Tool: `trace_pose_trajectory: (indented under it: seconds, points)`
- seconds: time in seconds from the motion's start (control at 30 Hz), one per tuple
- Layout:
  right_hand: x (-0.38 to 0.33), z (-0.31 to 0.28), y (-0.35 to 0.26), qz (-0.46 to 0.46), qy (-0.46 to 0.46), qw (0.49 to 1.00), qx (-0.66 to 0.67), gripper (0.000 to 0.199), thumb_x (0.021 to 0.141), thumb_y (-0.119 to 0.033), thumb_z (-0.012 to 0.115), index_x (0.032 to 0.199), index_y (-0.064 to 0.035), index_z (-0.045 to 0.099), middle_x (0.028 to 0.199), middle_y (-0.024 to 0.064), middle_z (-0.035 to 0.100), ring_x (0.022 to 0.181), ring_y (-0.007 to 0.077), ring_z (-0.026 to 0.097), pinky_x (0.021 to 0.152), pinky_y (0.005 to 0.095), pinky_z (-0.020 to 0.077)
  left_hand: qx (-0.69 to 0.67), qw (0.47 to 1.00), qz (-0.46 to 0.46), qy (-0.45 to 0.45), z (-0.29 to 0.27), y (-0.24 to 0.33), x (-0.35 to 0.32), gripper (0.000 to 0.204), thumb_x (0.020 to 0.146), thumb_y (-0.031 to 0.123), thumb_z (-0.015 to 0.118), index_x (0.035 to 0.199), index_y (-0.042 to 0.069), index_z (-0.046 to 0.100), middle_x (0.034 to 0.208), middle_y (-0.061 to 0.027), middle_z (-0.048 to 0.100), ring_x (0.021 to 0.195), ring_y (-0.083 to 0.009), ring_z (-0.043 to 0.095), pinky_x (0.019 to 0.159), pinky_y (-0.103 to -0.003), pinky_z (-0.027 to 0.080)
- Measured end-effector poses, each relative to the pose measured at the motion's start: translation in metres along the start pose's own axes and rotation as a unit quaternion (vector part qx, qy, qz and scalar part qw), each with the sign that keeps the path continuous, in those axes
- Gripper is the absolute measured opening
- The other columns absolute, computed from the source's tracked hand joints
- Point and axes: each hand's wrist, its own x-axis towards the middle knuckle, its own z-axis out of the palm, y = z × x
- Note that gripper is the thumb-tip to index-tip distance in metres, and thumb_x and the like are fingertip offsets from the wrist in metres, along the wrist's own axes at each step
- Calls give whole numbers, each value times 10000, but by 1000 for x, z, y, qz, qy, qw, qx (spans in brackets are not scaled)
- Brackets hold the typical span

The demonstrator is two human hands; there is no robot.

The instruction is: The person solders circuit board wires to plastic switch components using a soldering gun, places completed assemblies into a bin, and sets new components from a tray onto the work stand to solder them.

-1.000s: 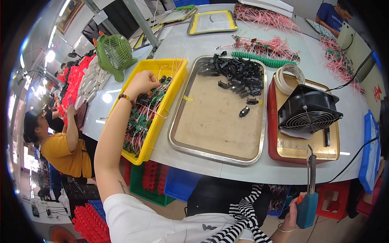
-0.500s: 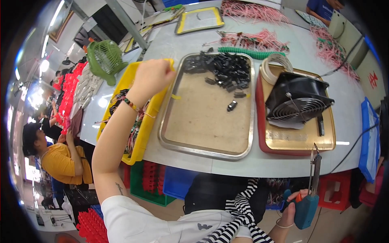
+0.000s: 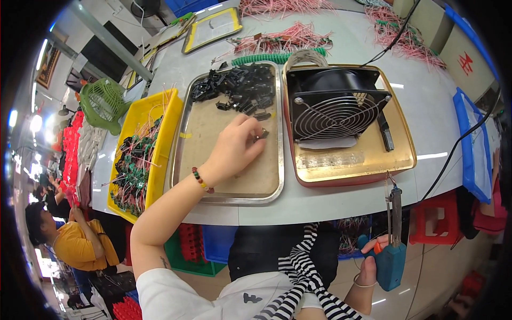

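My left hand (image 3: 234,152) pinched a small black plastic part (image 3: 261,134) on the silver metal tray (image 3: 229,192), just below the pile of black parts (image 3: 237,88). My right hand (image 3: 373,266) gripped the blue soldering tool (image 3: 392,256). The tiny part might slip because my pinch looked loose.

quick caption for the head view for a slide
Left hand picks a small black part from a steel tray; right hand holds a soldering gun below the table.
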Motion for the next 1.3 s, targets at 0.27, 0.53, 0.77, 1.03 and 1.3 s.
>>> trace_pose_trajectory:
  seconds: [0.27, 0.53, 0.77, 1.03, 1.3]
  points:
    - [2, -10, 8, -4, -3, 1000, -1, 423, 804, -308, 717, 1037, -1, 542, 875, 91, 549, 622, 150, 592, 582, 251, 418, -107, 988, 73, 88, -7, 33, 0, 151, 789, 70, 733, 909, 25, 652, 791, -103, 648, 715, -271, 616, 651, -359, 503]
    - [2, -7, 2, 28, -8, 1000, -12, 413, 793, -292, 707, 1044, -2, 556, 857, 92, 571, 653, 159, 582, 636, 271, 436, 24, 979, 201, 4, 3, 89, 0, 182, 727, 39, 765, 896, 30, 698, 869, -87, 693, 777, -254, 641, 697, -335, 520]
    - [0, -11, 1, 13, -32, 997, -64, 381, 792, -307, 686, 1032, -32, 576, 779, 75, 611, 693, 164, 556, 712, 304, 440, 37, 973, 223, -45, 1, 89, 8, 129, 733, 30, 749, 838, 31, 675, 855, -83, 683, 769, -268, 620, 695, -365, 518]
    - [1, -4, 3, -8, -13, 1000, -7, 394, 769, -271, 710, 1029, -19, 556, 875, 104, 581, 652, 157, 571, 602, 268, 440, 22, 963, 264, 52, 10, 76, -6, 142, 746, 37, 734, 879, 31, 684, 905, -92, 687, 790, -265, 629, 700, -348, 522]
    - [1, -3, 4, -12, 14, 999, 45, 407, 770, -200, 696, 1058, 31, 527, 922, 113, 543, 605, 164, 589, 577, 243, 432, 72, 991, 74, 91, -12, -7, 29, 176, 828, 142, 720, 951, 21, 682, 878, -99, 667, 753, -254, 631, 678, -338, 510]
